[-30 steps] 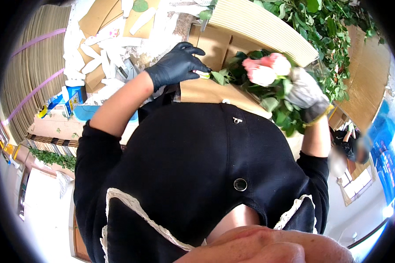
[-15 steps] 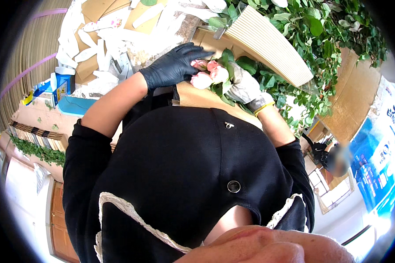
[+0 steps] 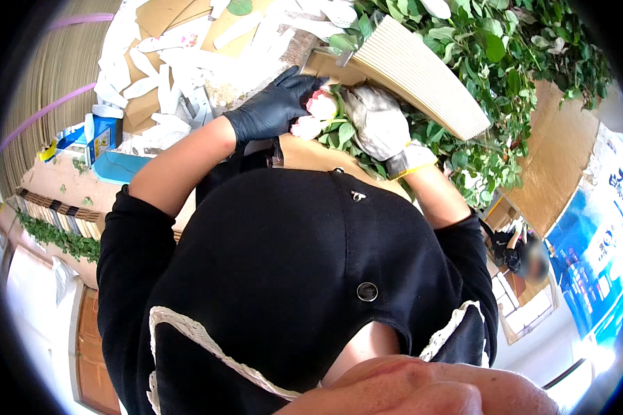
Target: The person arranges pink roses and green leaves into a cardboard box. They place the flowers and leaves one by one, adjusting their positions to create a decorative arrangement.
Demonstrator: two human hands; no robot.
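Observation:
Pink roses [image 3: 322,104] with green leaves [image 3: 340,133] lie between my two hands, over a tan cardboard surface [image 3: 304,151]. My left hand [image 3: 271,109], in a black glove, curls its fingers around the far-left side of the blooms; its thumb is hidden. On the right, my right hand [image 3: 379,124] wears a soiled whitish glove and is closed over the upper stems and leaves just behind the flower heads. Its fingertips reach the far side of the bunch and are partly covered. Most of the stems cannot be seen.
A ribbed cream board [image 3: 422,76] slopes just beyond my right hand. Leafy green stems [image 3: 495,48] are heaped at the far right. White wrappers [image 3: 163,86] litter the far left, near a blue box [image 3: 104,135]. Stacked cardboard [image 3: 55,76] stands at left.
My right hand has shifted left and away from me, over the roses' far side, covering some blooms. My left hand's spread fingers have drawn in around the flower heads.

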